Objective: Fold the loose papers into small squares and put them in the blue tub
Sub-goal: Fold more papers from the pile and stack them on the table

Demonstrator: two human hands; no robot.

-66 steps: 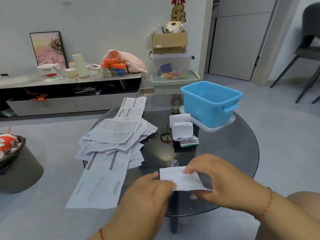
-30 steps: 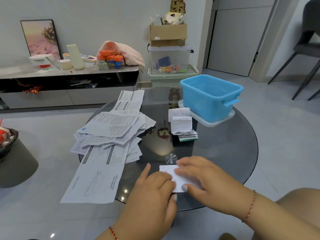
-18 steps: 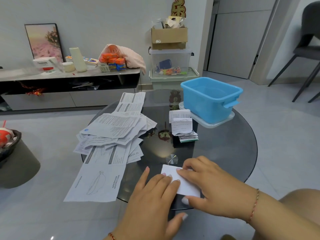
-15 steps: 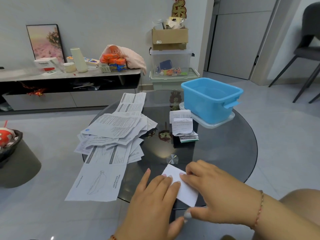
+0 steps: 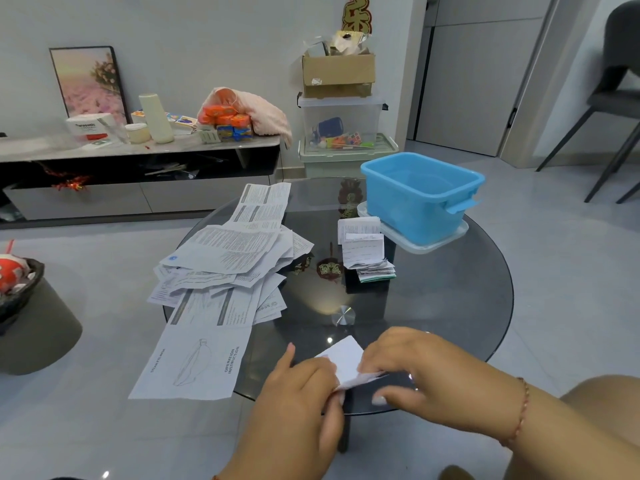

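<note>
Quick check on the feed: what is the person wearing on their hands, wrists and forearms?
Both forearms are bare, with no sleeves or gloves in view. The right hand has a thin beaded bracelet, reddish, round its wrist, and pale nails. The left hand shows a sliver of red band at the frame's bottom edge.

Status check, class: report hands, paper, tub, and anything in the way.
Both hands, left and right, pinching folded paper. Blue tub looks empty. Nothing blocking.
</note>
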